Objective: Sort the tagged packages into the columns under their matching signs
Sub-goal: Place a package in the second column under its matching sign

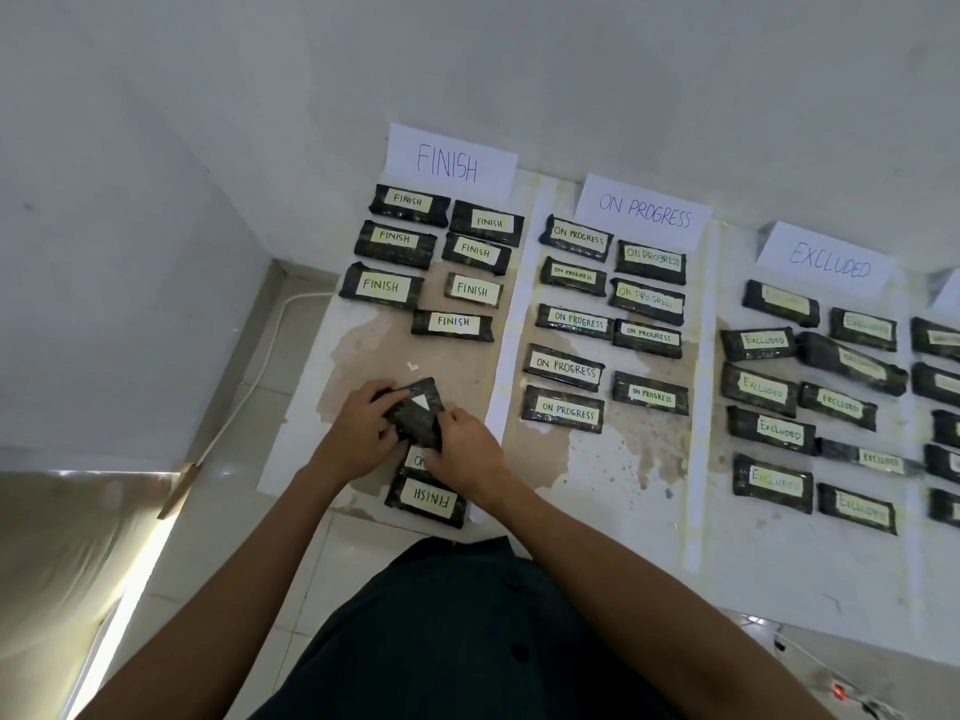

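Both hands grip one dark wrapped package (415, 410) near the front of the FINISH column; its tag is mostly turned away. My left hand (358, 431) holds its left end, my right hand (467, 449) its right end. Under them lies a partly hidden package (415, 461) whose tag starts with "O", and a package tagged FINISH (428, 500) upside down. White paper signs read FINISH (449, 159), ON PROGRESS (644, 213) and EXCLUDED (828, 262), each with several matching packages laid below.
A fourth column of packages (940, 387) is cut off at the right edge. A white cable (249, 387) runs along the floor left of the sheets. A power strip with a red light (839, 691) lies at the lower right. The wall stands behind the signs.
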`<state>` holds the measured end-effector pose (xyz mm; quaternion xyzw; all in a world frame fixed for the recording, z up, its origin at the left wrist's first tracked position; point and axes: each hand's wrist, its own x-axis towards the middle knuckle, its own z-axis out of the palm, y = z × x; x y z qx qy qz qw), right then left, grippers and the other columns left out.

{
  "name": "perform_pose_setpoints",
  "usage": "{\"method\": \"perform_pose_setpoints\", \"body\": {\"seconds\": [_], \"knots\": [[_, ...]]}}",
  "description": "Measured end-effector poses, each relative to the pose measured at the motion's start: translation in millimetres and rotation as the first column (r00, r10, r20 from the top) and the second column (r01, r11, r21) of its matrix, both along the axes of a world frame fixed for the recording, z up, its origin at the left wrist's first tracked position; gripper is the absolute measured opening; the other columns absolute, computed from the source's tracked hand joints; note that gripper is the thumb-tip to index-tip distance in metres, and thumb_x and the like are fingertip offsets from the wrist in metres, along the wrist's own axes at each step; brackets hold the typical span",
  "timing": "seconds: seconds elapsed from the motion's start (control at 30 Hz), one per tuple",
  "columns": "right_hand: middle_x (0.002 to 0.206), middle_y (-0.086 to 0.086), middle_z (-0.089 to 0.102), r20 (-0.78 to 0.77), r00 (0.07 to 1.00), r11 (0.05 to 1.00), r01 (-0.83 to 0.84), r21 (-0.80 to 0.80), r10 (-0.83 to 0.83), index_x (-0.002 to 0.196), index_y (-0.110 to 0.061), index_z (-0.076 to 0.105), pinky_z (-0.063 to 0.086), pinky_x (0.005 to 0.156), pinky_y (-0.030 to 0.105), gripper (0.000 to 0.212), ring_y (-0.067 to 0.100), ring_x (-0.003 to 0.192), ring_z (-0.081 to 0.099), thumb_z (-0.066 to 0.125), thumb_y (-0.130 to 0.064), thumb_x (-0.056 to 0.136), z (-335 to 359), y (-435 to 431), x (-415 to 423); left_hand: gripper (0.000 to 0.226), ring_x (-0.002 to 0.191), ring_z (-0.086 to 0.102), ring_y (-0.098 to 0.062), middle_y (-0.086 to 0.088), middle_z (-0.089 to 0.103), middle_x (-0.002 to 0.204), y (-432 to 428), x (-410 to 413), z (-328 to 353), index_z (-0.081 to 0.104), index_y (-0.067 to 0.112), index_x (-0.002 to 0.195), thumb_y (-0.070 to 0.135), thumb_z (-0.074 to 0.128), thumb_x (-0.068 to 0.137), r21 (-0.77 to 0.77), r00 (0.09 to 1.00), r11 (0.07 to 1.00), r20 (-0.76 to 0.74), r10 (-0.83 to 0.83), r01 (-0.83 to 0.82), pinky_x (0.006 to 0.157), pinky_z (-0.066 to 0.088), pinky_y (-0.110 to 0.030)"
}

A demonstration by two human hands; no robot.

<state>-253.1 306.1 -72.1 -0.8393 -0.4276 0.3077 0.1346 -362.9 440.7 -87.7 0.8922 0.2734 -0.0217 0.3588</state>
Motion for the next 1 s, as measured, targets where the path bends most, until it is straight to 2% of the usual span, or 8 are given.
{"method": "perform_pose_setpoints", "body": {"seconds": [0.1,0.23,0.33,0.47,0.63,0.7,0.87,1.0], "knots": [[0.090,0.011,0.062,-0.269,0.935,0.965,0.256,0.057,-0.232,0.105,-0.005,0.062,0.046,0.061,0.027,0.021,0.023,0.074,0.057,0.054,-0.014,0.088,13.5,-0.8,14.7,0.052,0.113,0.048,-0.021,-0.003,0.049,0.121,2.4,2.7,10.8,0.050,0.015,0.130,-0.004,0.055,0.082,-0.137,0.977,0.975,0.094,0.190,-0.176,0.102,0.042,-0.037],[0.093,0.012,0.068,-0.567,0.745,0.913,0.408,-0.028,-0.350,0.111,-0.014,0.063,0.056,0.073,0.036,0.022,0.019,0.070,0.063,0.051,-0.014,0.092,20.6,-9.2,36.4,0.043,0.090,0.055,-0.005,0.002,0.053,0.111,3.9,13.6,32.2,0.047,0.020,0.132,0.004,0.050,0.092,-0.275,0.922,0.894,0.059,0.384,-0.355,0.069,0.045,-0.011],[0.100,0.012,0.067,-0.666,0.638,0.891,0.445,-0.091,-0.387,0.122,-0.011,0.058,0.055,0.068,0.027,0.028,0.014,0.065,0.061,0.049,-0.012,0.096,27.5,-14.5,41.6,0.036,0.091,0.059,-0.012,-0.003,0.058,0.108,2.0,21.3,37.9,0.052,0.017,0.127,0.006,0.048,0.093,-0.403,0.893,0.825,0.039,0.449,-0.397,0.068,0.049,-0.018],[0.106,0.012,0.067,-0.660,0.633,0.865,0.500,-0.051,-0.405,0.120,-0.014,0.057,0.051,0.063,0.018,0.026,0.015,0.073,0.061,0.051,-0.012,0.095,32.1,-24.1,41.2,0.035,0.097,0.061,-0.022,-0.005,0.060,0.108,-6.8,26.5,40.7,0.056,0.017,0.124,0.004,0.048,0.092,-0.484,0.868,0.765,0.025,0.497,-0.424,0.084,0.054,-0.035],[0.105,0.002,0.060,-0.359,0.885,0.918,0.367,0.149,-0.296,0.122,-0.014,0.058,0.040,0.070,0.012,0.038,0.006,0.080,0.051,0.066,-0.020,0.085,33.1,-28.9,42.3,0.036,0.088,0.058,-0.010,-0.003,0.061,0.108,-19.8,34.2,44.7,0.059,0.019,0.122,0.003,0.048,0.093,-0.506,0.871,0.762,0.042,0.489,-0.404,0.065,0.047,-0.012],[0.094,0.000,0.060,-0.429,0.861,0.926,0.357,0.125,-0.274,0.115,-0.018,0.061,0.039,0.060,0.008,0.031,0.002,0.071,0.051,0.067,-0.021,0.085,36.0,-24.5,44.0,0.033,0.087,0.059,-0.011,-0.002,0.062,0.104,-24.0,41.3,50.6,0.061,0.020,0.120,0.004,0.049,0.092,-0.521,0.882,0.774,0.079,0.464,-0.360,0.062,0.047,-0.010],[0.086,0.005,0.066,-0.506,0.804,0.901,0.419,0.108,-0.313,0.094,-0.016,0.062,0.055,0.070,0.032,0.014,0.019,0.074,0.065,0.069,-0.018,0.082,39.5,-10.2,45.8,0.033,0.095,0.060,-0.018,-0.003,0.063,0.103,-23.4,56.9,63.7,0.061,0.020,0.119,0.008,0.057,0.089,-0.504,0.875,0.800,0.160,0.456,-0.325,0.079,0.051,-0.026],[0.086,0.006,0.064,-0.640,0.673,0.843,0.533,0.071,-0.371,0.100,-0.006,0.060,0.045,0.048,0.010,0.016,0.012,0.065,0.061,0.065,-0.012,0.086,48.2,2.5,45.8,0.041,0.100,0.060,-0.018,-0.005,0.062,0.113,-15.7,53.8,63.1,0.055,0.019,0.127,0.007,0.057,0.088,-0.346,0.926,0.894,0.142,0.349,-0.284,0.081,0.051,-0.028]]}}
